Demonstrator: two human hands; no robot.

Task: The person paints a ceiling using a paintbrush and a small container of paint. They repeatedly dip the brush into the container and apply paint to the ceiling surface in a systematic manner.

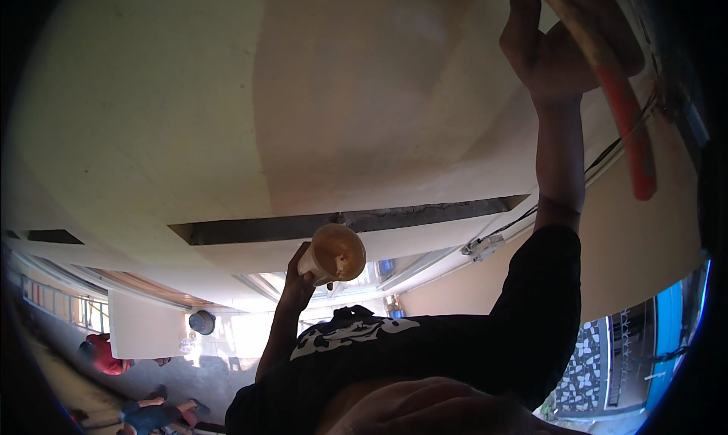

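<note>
My left hand is wrapped round a pale plastic cup at chest height. The cup is tilted so its open mouth shows, with brownish liquid and a whitish lump inside. Up at the top right, my right hand grips a long wood-coloured handle with a red end. The red end hangs down past the wrist; the tool's head lies beyond the picture's upper edge. Above both hands spreads a pale ceiling, with a darker brownish patch reaching toward my right hand.
A long dark slot cuts into the ceiling beyond the cup. Loose black wires run along the wall's upper edge at right. A dark bucket, a person in red and another in dark clothes are at lower left.
</note>
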